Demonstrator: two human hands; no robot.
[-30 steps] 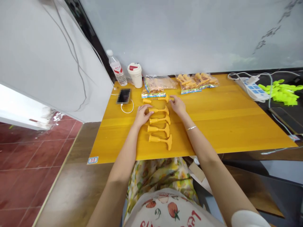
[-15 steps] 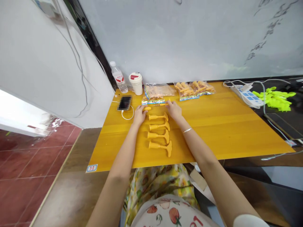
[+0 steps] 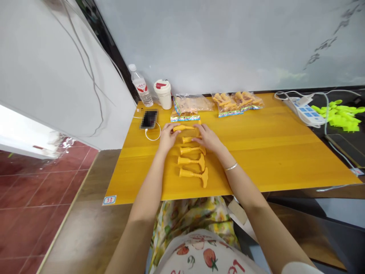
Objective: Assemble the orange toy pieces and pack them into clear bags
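Note:
Between my hands a yellow plastic toy hammer point(image 3: 186, 127) lies across, at the far end of a column of similar toy hammers. My left hand point(image 3: 167, 138) is closed on its handle end, thumb and fingers pinching it. At its head end is my right hand point(image 3: 211, 139), fingers curled round the head, which they partly cover. Just below, the second hammer point(image 3: 187, 140) has its head hidden under my right fingers. Nearer to me lie further hammers, among them a third point(image 3: 190, 150) and the closest one point(image 3: 194, 174), all with handles to the left and heads to the right.
Behind my hands lie clear bags point(image 3: 194, 104) and packed bags of yellow pieces point(image 3: 225, 102). A bottle point(image 3: 142, 86), a lidded cup point(image 3: 163, 95) and a phone point(image 3: 148, 119) with a cable stand or lie at left. A power strip point(image 3: 306, 111) and bright green pieces point(image 3: 342, 116) are at right.
My right hand has shifted slightly nearer to me, its fingers now over the second hammer's head. More of the far hammer's handle shows between my hands. The view has tilted a little.

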